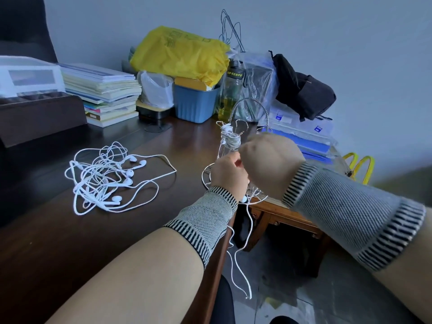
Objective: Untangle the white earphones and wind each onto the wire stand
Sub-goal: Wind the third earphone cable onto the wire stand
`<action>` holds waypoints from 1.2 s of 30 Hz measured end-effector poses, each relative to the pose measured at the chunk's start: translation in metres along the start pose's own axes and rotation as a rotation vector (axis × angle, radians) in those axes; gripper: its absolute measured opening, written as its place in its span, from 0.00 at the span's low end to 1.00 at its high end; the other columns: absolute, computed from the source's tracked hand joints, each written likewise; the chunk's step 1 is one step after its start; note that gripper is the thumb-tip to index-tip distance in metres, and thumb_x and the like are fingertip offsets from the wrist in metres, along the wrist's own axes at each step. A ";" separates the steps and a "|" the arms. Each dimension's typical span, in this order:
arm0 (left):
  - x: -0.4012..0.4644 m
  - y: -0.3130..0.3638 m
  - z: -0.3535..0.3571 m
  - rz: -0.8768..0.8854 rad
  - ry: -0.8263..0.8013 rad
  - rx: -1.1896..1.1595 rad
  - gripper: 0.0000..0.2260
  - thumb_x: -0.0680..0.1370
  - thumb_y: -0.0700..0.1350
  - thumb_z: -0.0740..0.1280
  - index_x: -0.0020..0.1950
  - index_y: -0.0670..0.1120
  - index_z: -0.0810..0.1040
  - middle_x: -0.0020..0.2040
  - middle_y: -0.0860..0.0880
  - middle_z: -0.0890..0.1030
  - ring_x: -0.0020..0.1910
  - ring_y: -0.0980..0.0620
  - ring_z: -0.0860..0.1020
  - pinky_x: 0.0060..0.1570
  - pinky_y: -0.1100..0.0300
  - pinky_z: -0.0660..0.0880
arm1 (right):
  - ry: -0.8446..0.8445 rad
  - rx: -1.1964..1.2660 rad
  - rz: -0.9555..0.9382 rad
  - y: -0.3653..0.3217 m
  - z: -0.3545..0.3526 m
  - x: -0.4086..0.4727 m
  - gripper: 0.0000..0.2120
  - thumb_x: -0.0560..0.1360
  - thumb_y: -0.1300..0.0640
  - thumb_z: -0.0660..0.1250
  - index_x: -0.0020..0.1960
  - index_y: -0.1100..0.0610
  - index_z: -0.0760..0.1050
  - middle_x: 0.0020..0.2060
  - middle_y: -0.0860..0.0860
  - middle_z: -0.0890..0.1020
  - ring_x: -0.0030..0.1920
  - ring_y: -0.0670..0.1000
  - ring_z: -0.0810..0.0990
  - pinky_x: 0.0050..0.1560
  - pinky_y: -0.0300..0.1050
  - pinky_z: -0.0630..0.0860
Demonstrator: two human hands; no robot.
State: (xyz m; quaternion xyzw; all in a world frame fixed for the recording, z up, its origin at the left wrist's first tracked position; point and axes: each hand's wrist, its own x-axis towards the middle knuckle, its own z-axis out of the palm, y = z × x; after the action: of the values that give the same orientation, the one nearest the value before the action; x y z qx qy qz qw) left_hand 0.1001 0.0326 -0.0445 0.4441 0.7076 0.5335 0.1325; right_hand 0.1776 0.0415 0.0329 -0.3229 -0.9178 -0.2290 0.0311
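A tangled heap of white earphones (105, 178) lies on the dark wooden desk (58, 242), left of my hands. The wire stand (253, 108) rises at the desk's right edge, with one white earphone cord wound (230, 139) around an upper arm of it. My left hand (228, 173) pinches that cord just below the winding. My right hand (271, 160) is closed beside it, in front of the stand, and hides what it grips. A loose length of the same cord (240, 265) hangs below my left wrist, over the desk edge towards the floor.
Behind the stand are a blue bin (195, 101), a yellow bag (180, 52), a bottle (230, 90), a black bag (304, 90) and clear plastic boxes (304, 129). Stacked books (102, 90) stand at the back left. A lower wooden table (280, 216) sits to the right.
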 end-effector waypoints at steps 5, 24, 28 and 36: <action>0.003 -0.007 0.009 -0.108 -0.031 -0.414 0.08 0.80 0.41 0.66 0.42 0.48 0.78 0.38 0.49 0.82 0.29 0.59 0.80 0.38 0.54 0.80 | 0.223 1.138 0.398 0.014 0.034 -0.015 0.05 0.76 0.62 0.67 0.46 0.57 0.82 0.35 0.50 0.83 0.34 0.51 0.82 0.39 0.46 0.80; 0.009 -0.013 0.012 -0.075 0.026 -0.315 0.07 0.77 0.44 0.69 0.45 0.44 0.84 0.38 0.46 0.84 0.38 0.42 0.83 0.38 0.44 0.82 | 0.116 1.863 0.746 0.017 0.065 -0.023 0.07 0.70 0.63 0.74 0.35 0.62 0.79 0.32 0.58 0.80 0.26 0.49 0.73 0.29 0.41 0.71; 0.007 -0.011 0.012 -0.102 0.019 -0.339 0.07 0.78 0.46 0.68 0.47 0.44 0.84 0.38 0.45 0.84 0.35 0.39 0.83 0.32 0.42 0.81 | 0.314 1.785 0.636 0.011 0.068 -0.031 0.08 0.72 0.62 0.73 0.35 0.59 0.79 0.34 0.61 0.83 0.25 0.50 0.76 0.29 0.42 0.75; 0.010 -0.013 0.014 -0.101 0.034 -0.369 0.06 0.78 0.45 0.69 0.48 0.43 0.83 0.40 0.46 0.84 0.33 0.48 0.81 0.36 0.51 0.82 | 0.471 1.513 0.442 0.007 0.074 -0.039 0.08 0.72 0.64 0.73 0.35 0.56 0.78 0.26 0.46 0.80 0.26 0.43 0.75 0.30 0.37 0.73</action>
State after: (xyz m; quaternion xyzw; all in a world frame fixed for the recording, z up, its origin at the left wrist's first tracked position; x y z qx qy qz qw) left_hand 0.0974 0.0487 -0.0591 0.3674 0.6210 0.6543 0.2264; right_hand 0.2200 0.0566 -0.0387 -0.3313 -0.7087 0.4013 0.4764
